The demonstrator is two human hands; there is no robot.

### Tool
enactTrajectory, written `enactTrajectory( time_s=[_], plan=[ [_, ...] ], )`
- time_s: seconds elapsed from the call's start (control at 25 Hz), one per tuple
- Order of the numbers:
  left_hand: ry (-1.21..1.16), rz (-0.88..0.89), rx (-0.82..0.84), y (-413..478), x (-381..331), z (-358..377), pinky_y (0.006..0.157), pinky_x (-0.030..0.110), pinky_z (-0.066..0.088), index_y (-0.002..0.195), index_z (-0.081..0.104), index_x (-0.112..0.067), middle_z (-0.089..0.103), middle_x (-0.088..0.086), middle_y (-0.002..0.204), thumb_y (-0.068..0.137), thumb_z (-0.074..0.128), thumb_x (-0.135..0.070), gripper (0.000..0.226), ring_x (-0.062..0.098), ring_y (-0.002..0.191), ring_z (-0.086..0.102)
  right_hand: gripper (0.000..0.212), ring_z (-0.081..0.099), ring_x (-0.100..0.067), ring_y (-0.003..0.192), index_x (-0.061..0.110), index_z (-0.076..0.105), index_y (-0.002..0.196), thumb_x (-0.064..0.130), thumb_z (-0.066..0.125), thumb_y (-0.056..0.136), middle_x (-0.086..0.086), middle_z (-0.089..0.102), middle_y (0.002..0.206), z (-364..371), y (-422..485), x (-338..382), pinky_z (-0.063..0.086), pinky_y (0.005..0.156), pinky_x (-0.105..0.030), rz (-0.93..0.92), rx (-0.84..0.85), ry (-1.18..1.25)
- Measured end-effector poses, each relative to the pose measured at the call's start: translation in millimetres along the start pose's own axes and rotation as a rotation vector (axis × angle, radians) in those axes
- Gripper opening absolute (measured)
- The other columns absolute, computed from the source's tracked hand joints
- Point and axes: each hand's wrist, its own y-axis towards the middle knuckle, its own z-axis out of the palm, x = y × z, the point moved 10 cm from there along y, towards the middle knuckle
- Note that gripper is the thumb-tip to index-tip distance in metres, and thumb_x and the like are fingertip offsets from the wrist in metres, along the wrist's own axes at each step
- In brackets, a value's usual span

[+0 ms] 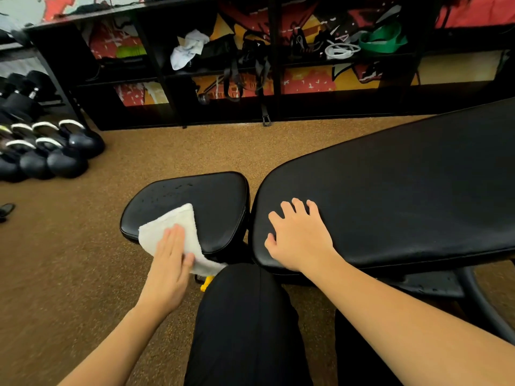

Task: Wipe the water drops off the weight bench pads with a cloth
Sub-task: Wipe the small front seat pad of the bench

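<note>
The small black seat pad [211, 201] lies left of the long black back pad [404, 190] of the weight bench. A white cloth [178, 227] is spread over the seat pad's near left corner, with one end hanging off the front edge. My left hand [171, 263] lies flat on the cloth, pressing it onto the pad. Water drops [167, 193] speckle the far left part of the seat pad. My right hand [298, 235] rests open, fingers spread, on the near left end of the back pad.
Brown speckled floor [83, 246] surrounds the bench. Several dark kettlebells [55, 154] sit at the left. A black shelf unit [223, 65] with straps, bands and cloths lines the back wall. My black-trousered legs [245, 324] are in front of the bench.
</note>
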Motion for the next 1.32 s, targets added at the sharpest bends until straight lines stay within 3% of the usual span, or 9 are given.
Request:
enactTrajectory(
  time_s=[0.08,0.2,0.36,0.6,0.76,0.88,1.04,1.16,1.32],
  plan=[
    [0.022,-0.052,-0.037,14.2,12.3,-14.1,0.126,0.023,-0.001,0.164,0.021,-0.001,0.020,0.004,0.170,0.115,0.027,-0.029,0.057,0.019,0.160,0.004,0.053,0.035,-0.039,0.143,0.020,0.051,0.140,0.048,0.036,0.097,-0.016,0.047,0.149,0.2,0.5,0.2,0.023,0.118,-0.059,-0.003,0.001,0.002],
    [0.018,-0.391,-0.074,53.8,74.2,-29.6,0.115,0.060,0.024,0.138,0.043,0.013,0.044,0.032,0.144,0.112,0.021,-0.033,0.057,0.053,0.140,0.033,0.055,0.035,-0.039,0.143,0.020,0.051,0.141,0.048,0.036,0.097,-0.016,0.047,0.150,0.8,0.5,0.2,0.024,0.117,-0.059,-0.006,0.009,-0.006],
    [0.063,-0.725,-0.011,70.1,90.7,-31.8,0.125,0.059,0.010,0.159,0.017,0.012,0.014,0.033,0.168,0.112,0.029,-0.040,0.072,0.050,0.156,0.006,0.056,0.036,-0.039,0.144,0.020,0.052,0.141,0.049,0.036,0.096,-0.016,0.048,0.151,2.4,1.3,0.0,0.025,0.118,-0.059,0.001,0.012,-0.009],
    [0.208,-0.505,0.216,54.9,90.5,14.0,0.106,0.075,0.028,0.150,0.039,0.013,0.032,0.044,0.153,0.102,-0.002,-0.046,0.086,0.065,0.139,0.027,0.058,0.045,-0.041,0.138,0.019,0.061,0.134,0.048,0.036,0.091,-0.018,0.056,0.143,3.6,0.7,0.3,0.032,0.113,-0.061,0.012,-0.002,-0.005],
    [0.281,-0.546,0.057,111.6,126.3,-41.8,0.114,0.061,0.030,0.145,0.041,0.003,0.040,0.026,0.155,0.109,0.027,-0.041,0.059,0.045,0.142,0.035,0.058,0.044,-0.041,0.138,0.019,0.059,0.136,0.048,0.036,0.091,-0.018,0.055,0.144,0.7,1.2,1.9,0.031,0.113,-0.062,0.005,-0.004,-0.015],
    [0.213,-0.494,0.072,143.4,137.2,-49.0,0.117,0.060,0.029,0.150,0.037,-0.003,0.038,0.018,0.159,0.110,0.025,-0.038,0.055,0.041,0.145,0.033,0.055,0.041,-0.040,0.139,0.020,0.056,0.136,0.048,0.038,0.093,-0.017,0.052,0.145,0.5,0.8,1.3,0.028,0.115,-0.061,0.007,0.000,-0.023],
    [0.263,-0.471,-0.011,126.1,113.0,-40.5,0.105,0.065,0.036,0.138,0.044,0.011,0.046,0.033,0.143,0.105,0.020,-0.038,0.064,0.052,0.131,0.043,0.055,0.042,-0.041,0.139,0.019,0.058,0.135,0.048,0.039,0.092,-0.018,0.053,0.145,3.2,1.3,0.8,0.029,0.114,-0.062,0.010,0.000,-0.021],
    [0.371,-0.416,0.147,94.8,91.6,-4.7,0.099,0.066,0.039,0.132,0.047,0.018,0.048,0.043,0.131,0.102,0.011,-0.040,0.075,0.058,0.118,0.046,0.055,0.045,-0.043,0.137,0.018,0.060,0.133,0.048,0.040,0.091,-0.020,0.055,0.143,5.9,1.9,0.7,0.031,0.113,-0.063,0.009,0.001,-0.031],
    [0.287,-0.477,0.130,115.5,102.5,-16.9,0.099,0.063,0.039,0.128,0.048,0.009,0.050,0.031,0.127,0.106,0.025,-0.036,0.055,0.050,0.119,0.044,0.054,0.046,-0.043,0.136,0.017,0.061,0.132,0.047,0.043,0.090,-0.020,0.056,0.142,4.4,1.9,1.5,0.032,0.112,-0.063,0.005,-0.004,-0.031]
  ],
)
